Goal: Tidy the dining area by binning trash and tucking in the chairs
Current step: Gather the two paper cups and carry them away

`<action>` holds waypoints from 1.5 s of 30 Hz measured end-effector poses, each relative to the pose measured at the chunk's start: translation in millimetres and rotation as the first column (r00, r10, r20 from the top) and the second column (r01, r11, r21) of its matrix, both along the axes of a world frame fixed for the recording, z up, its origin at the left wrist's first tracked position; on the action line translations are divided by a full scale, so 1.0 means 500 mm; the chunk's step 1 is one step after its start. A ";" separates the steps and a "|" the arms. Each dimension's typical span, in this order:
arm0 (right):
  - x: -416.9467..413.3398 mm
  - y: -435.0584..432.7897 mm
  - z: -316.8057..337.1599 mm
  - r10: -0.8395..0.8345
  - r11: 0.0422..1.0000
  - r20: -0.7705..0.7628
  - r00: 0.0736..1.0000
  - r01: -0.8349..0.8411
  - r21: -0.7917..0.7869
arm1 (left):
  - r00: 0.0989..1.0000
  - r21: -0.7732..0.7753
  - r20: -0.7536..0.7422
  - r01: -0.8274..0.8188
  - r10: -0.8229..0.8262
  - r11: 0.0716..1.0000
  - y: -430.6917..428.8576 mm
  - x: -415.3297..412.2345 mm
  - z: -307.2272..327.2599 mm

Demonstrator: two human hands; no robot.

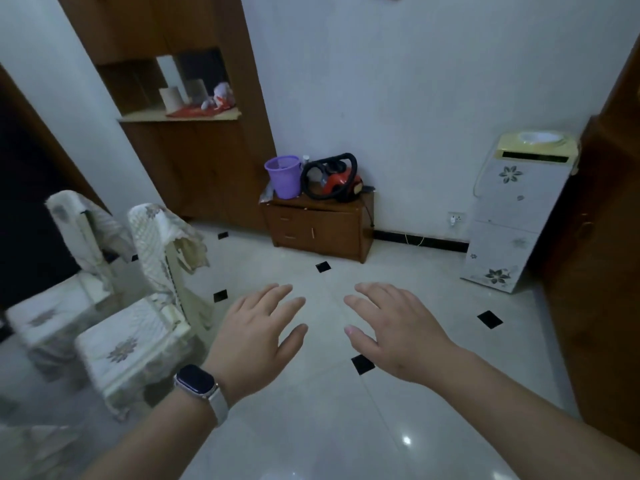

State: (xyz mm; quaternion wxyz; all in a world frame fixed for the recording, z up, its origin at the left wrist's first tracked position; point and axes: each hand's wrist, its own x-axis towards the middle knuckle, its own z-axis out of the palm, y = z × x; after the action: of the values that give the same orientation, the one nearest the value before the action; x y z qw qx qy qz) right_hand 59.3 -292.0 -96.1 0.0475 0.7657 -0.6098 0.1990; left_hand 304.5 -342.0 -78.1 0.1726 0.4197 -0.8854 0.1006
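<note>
Tiled floor [311, 427] below left hand [258, 336], right hand [398, 332], both spread empty; chairs [131, 344] upright, facing camera.

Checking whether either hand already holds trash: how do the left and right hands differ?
The left hand wears a watch on its wrist; the right hand has a bare wrist. The left hand hovers beside the nearer chair; the right hand hovers over open floor. Both are open, palms down, fingers spread, holding nothing.
</note>
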 end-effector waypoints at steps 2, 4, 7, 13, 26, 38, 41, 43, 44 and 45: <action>-0.034 -0.064 0.003 0.028 1.000 0.011 1.000 -0.028 0.005 | 0.999 -0.008 -0.008 -0.035 0.035 0.999 -0.052 -0.025 0.007; -0.050 -0.117 0.000 0.058 0.998 0.028 0.998 -0.058 0.018 | 0.997 -0.002 -0.025 -0.071 0.071 0.997 -0.092 -0.033 0.006; -0.054 -0.198 0.001 0.101 0.994 0.034 0.994 -0.102 0.027 | 0.992 -0.007 -0.021 -0.127 0.127 0.992 -0.147 -0.029 0.004; -0.032 -0.400 -0.010 0.172 0.981 0.004 0.985 -0.172 0.090 | 0.982 0.017 -0.046 -0.185 0.186 0.983 -0.300 -0.004 -0.029; 0.060 -0.909 0.006 0.150 0.979 -0.107 0.983 -0.133 0.151 | 0.972 0.062 -0.129 -0.189 0.195 0.980 -0.833 0.102 -0.088; 0.092 -1.316 0.012 0.163 0.980 -0.056 0.985 -0.155 0.125 | 0.961 0.125 -0.136 -0.226 0.242 0.966 -1.237 0.134 -0.088; 0.089 -1.429 -0.006 0.191 0.976 -0.063 0.980 -0.182 0.121 | 0.957 0.124 -0.117 -0.250 0.265 0.960 -1.330 0.132 -0.095; 0.089 -1.514 -0.016 0.222 0.968 -0.045 0.974 -0.214 0.129 | 0.949 0.135 -0.092 -0.288 0.302 0.948 -1.398 0.127 -0.093; 0.089 -1.556 -0.022 0.246 0.962 -0.035 0.969 -0.239 0.131 | 0.942 0.142 -0.078 -0.314 0.327 0.939 -1.429 0.123 -0.090; 0.088 -1.594 -0.029 0.271 0.956 -0.025 0.962 -0.266 0.128 | 0.934 0.143 -0.063 -0.341 0.352 0.929 -1.458 0.119 -0.089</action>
State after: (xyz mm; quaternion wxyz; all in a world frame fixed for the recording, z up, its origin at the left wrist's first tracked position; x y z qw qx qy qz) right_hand 103.5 -1089.2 -110.6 -0.0145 0.8468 -0.5103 0.1493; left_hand 363.8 -1070.9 -122.5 0.1632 0.5837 -0.7936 0.0535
